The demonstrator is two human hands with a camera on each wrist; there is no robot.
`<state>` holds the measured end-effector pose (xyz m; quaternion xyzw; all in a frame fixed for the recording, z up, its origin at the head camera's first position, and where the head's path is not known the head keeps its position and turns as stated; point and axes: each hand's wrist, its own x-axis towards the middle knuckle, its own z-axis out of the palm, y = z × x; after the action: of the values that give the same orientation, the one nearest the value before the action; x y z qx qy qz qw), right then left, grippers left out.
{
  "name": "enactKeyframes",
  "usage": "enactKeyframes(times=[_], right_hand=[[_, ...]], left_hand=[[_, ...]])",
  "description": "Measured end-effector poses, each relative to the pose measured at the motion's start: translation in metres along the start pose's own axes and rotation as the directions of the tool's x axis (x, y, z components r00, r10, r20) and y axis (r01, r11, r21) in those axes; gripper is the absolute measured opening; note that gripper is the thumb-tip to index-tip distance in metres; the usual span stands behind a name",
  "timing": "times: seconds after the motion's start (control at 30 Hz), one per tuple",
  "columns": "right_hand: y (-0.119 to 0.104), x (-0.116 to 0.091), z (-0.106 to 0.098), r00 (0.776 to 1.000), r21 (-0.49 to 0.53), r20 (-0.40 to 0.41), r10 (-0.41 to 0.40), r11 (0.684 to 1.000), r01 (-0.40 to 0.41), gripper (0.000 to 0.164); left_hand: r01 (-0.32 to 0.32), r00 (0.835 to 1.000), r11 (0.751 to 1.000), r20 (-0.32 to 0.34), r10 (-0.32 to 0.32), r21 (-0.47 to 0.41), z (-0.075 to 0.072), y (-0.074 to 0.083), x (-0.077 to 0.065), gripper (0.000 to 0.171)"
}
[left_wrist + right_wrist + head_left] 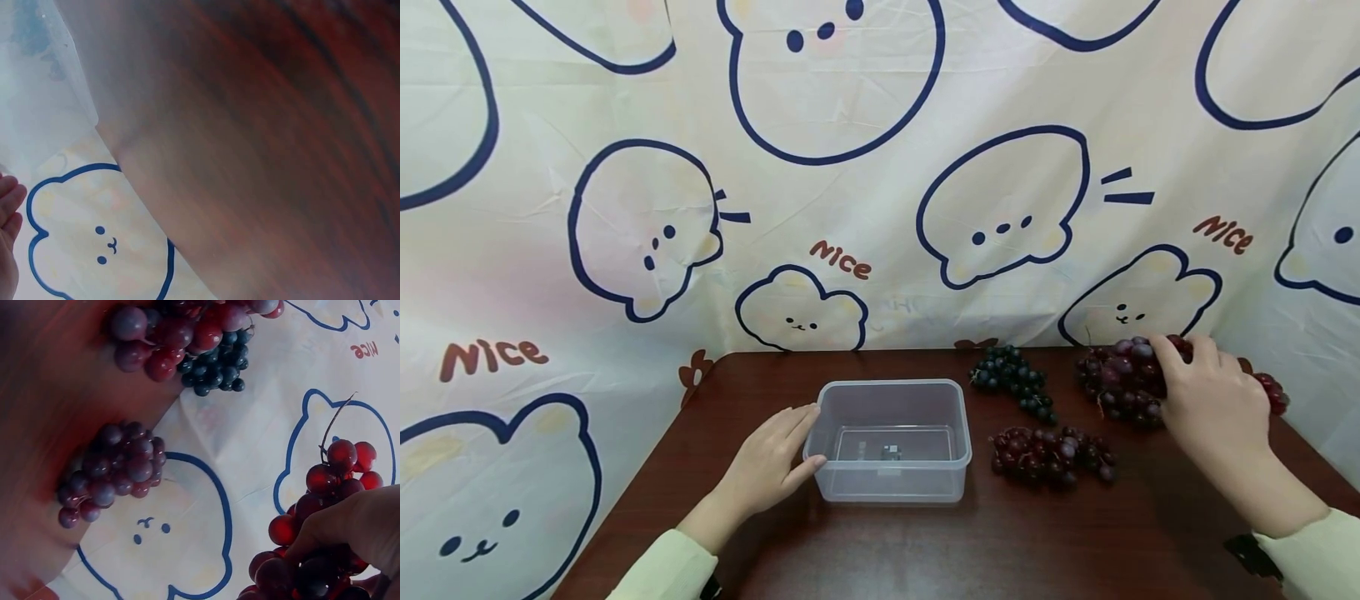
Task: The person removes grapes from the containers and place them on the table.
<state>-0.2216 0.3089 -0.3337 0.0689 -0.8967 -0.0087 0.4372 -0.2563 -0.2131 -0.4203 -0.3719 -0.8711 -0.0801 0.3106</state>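
My left hand [775, 458] rests at the left side of a clear plastic container [891, 492], its fingers along the left rim and the thumb at the near corner. In the left wrist view, fingertips [9, 203] show beside the cloudy container wall [37, 94]. At the back right, my right hand [1217, 408] grips a bunch of red grapes [322, 481], its thumb pressed into the berries and a thin stem sticking out. Left of that hand lies a purple-red grape bunch [1120, 375], also seen in the right wrist view as a purple bunch [119, 465].
A dark blue-green grape bunch [1015, 379] and another dark red bunch [1052, 457] lie right of the container on the brown table [887, 550]. A cartoon-printed cloth [880, 208] hangs behind and on both sides.
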Motion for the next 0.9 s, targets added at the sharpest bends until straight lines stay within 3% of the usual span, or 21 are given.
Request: enactKeyframes(times=[0.2,0.43,0.73,0.9], right_hand=[[0.011,-0.011,-0.003,0.994,0.001,0.082,0.073,0.997,-0.074,0.054],[0.019,-0.023,-0.006,0.944,-0.05,0.272,0.186,0.982,-0.18,0.063],[0.033,-0.039,-0.003,0.897,-0.068,0.368,0.243,0.97,-0.235,0.059],[0.04,-0.049,0.0,0.895,-0.041,0.381,0.232,0.971,-0.235,0.057]], left_hand=[[0.0,1.0,1.0,0.002,0.0,-0.002,-0.001,-0.001,0.0,0.072],[0.002,1.0,1.0,-0.004,-0.002,0.001,-0.001,0.0,0.0,0.077],[-0.003,1.0,1.0,-0.003,0.003,0.003,0.0,0.0,0.0,0.077],[0.0,1.0,1.0,0.001,0.0,0.006,0.001,0.0,0.0,0.078]])
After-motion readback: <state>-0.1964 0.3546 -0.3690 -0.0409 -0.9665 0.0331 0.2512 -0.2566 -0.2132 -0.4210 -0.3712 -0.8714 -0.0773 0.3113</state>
